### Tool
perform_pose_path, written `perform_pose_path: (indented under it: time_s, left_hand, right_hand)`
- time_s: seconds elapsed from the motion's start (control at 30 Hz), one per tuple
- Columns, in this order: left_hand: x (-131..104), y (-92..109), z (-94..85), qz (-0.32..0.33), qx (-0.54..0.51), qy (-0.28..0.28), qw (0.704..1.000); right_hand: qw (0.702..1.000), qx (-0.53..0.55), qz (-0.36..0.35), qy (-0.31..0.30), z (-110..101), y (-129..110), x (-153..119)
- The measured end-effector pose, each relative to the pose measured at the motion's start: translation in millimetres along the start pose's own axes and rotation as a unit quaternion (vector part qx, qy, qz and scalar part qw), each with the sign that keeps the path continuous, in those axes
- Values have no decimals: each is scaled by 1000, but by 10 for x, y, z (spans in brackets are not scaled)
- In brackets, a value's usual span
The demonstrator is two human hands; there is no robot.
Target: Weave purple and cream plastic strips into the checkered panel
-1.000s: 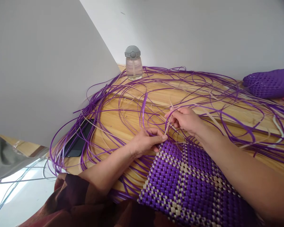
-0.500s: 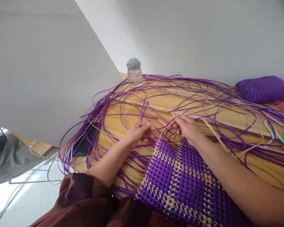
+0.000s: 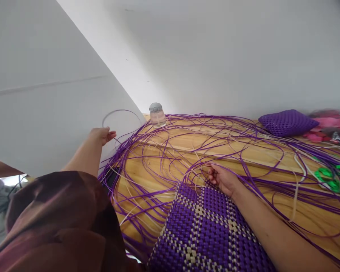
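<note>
A woven panel (image 3: pixel 204 226) in purple and cream checks lies in front of me, loose strips rising from its top edge. My right hand (image 3: pixel 221 180) is at that edge, fingers curled closed around one or more strips; exactly which strip is hidden. Far out to the left, my left hand (image 3: pixel 102 136) is raised beside the pale partition, its fingers closed on a thin purple plastic strip (image 3: pixel 121 110). That strip arcs up from the hand and back down to the right.
Long purple and cream strips (image 3: pixel 158 181) spread over the wooden table (image 3: pixel 138 166). A grey-lidded bottle (image 3: pixel 158 115) stands at the back by the wall. Farther right are a purple woven piece (image 3: pixel 288 123), pink material (image 3: pixel 331 126) and green strips (image 3: pixel 333 181). A dark flat object (image 3: pixel 112 177) lies under strips at left.
My left hand has moved from the panel's edge far to the left and up, drawing a strip out. The right hand stays at the panel's top edge. The camera view has shifted.
</note>
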State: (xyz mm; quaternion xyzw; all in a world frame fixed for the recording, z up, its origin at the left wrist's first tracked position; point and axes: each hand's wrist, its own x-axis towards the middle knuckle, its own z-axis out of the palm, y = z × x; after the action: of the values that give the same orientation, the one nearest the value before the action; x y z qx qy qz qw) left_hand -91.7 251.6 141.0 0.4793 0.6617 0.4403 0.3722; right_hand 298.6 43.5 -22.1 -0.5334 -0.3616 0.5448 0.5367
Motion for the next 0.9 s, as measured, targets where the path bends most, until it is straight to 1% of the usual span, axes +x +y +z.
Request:
perform_pose_path:
  time_s: [0.07, 0.1, 0.13, 0.17, 0.2, 0.23, 0.27, 0.3, 0.33, 0.37, 0.4, 0.43, 0.47, 0.57, 0.63, 0.67, 0.7, 0.77, 0.83, 0.9]
  left_hand:
    - [-69, -79, 179, 17, 67, 12, 998]
    - [-144, -132, 300, 31, 95, 15, 995]
    - [-248, -189, 439, 61, 133, 13, 989]
    - [-380, -248, 590, 88, 168, -18, 982]
    - [-538, -306, 747, 112, 197, -64, 972]
    - [-713, -362, 905, 121, 221, -117, 961]
    - [-895, -414, 1057, 122, 234, -190, 946]
    - [-1073, -460, 1197, 116, 245, -332, 903]
    - [-1236, -499, 1320, 102, 248, -461, 846]
    - [-1374, -530, 1421, 84, 253, -545, 795]
    - [-1480, -553, 1499, 65, 257, -594, 760]
    - [-1552, -568, 1555, 53, 247, -621, 742]
    - [-1591, -578, 1591, 53, 230, -631, 739]
    - [-1568, -591, 1605, 60, 155, -618, 768]
    - [-1517, -606, 1573, 47, 152, -609, 777]
    - [-1502, -616, 1555, 38, 174, -608, 773]
    - [-1499, -629, 1543, 31, 203, -612, 764]
    - [-1533, -656, 1545, 17, 248, -630, 736]
    - [-1602, -690, 1592, -6, 225, -664, 713]
    - [-1674, -735, 1667, -45, 140, -700, 698]
  right_hand:
    - [999, 31, 21, 17, -12, -9, -11]
    - [998, 44, 33, 22, -16, -11, -12]
    - [997, 54, 44, 24, -19, -10, -9]
    - [996, 63, 54, 25, -21, -5, -2]
    - [995, 70, 62, 25, -22, 2, 6]
    - [994, 76, 68, 26, -22, 9, 14]
    - [994, 81, 70, 29, -21, 14, 19]
    - [994, 86, 67, 33, -21, 12, 19]
    - [993, 90, 60, 39, -21, 1, 13]
    - [993, 95, 50, 45, -22, -21, -1]
    - [993, 98, 36, 52, -25, -54, -22]
    - [993, 101, 19, 58, -29, -97, -49]
    - [993, 101, 1, 64, -34, -146, -78]
    - [991, 92, -48, 90, -39, -274, -154]
    - [988, 80, -65, 113, -28, -306, -173]
    - [987, 74, -67, 122, -19, -304, -173]
    - [987, 68, -68, 128, -9, -293, -169]
    - [987, 57, -67, 132, 9, -261, -158]
    - [988, 49, -66, 129, 18, -242, -153]
    - [989, 43, -67, 127, 16, -248, -157]
